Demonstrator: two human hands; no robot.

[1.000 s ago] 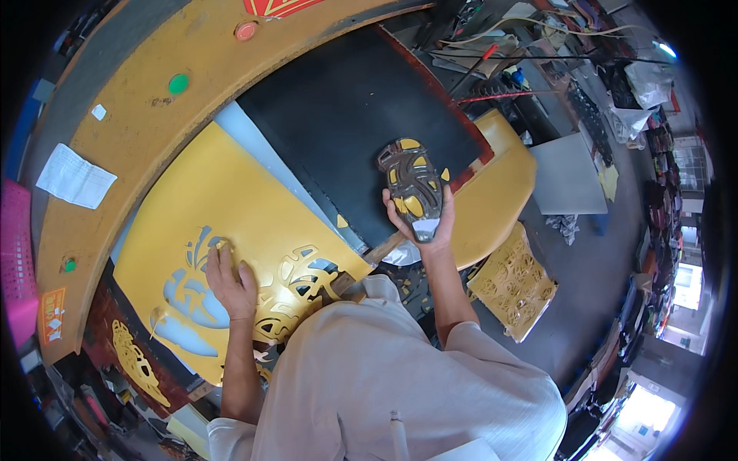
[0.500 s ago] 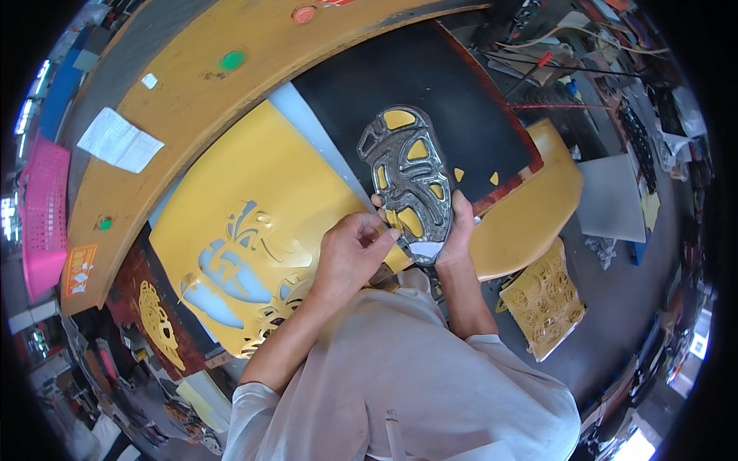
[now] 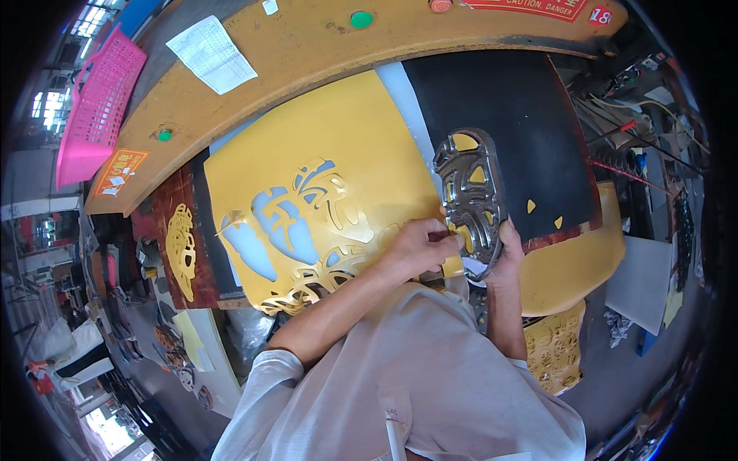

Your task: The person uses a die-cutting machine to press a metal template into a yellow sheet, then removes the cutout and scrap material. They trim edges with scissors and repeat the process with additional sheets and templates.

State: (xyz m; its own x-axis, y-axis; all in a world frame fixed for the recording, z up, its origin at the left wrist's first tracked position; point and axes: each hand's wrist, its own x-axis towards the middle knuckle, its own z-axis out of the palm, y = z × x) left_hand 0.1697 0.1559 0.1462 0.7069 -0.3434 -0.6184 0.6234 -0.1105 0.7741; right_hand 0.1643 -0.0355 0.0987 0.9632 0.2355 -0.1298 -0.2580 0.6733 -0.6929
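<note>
Both hands grip the metal cutting die (image 3: pixel 470 196) over the yellow sheet (image 3: pixel 323 177) and black mat (image 3: pixel 500 107)

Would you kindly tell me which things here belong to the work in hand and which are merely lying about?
In hand:
- metal cutting die, held by the right hand
- left hand, picking at the die
- yellow sheet with cut-out shapes

Lying about:
- pink basket
- white paper
- black mat
- yellow cut-out piece

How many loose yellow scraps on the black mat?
2. One yellow scrap lies just right of the metal cutting die; the other sits lower right, near the black mat edge. The die and hands may hide more.
</note>
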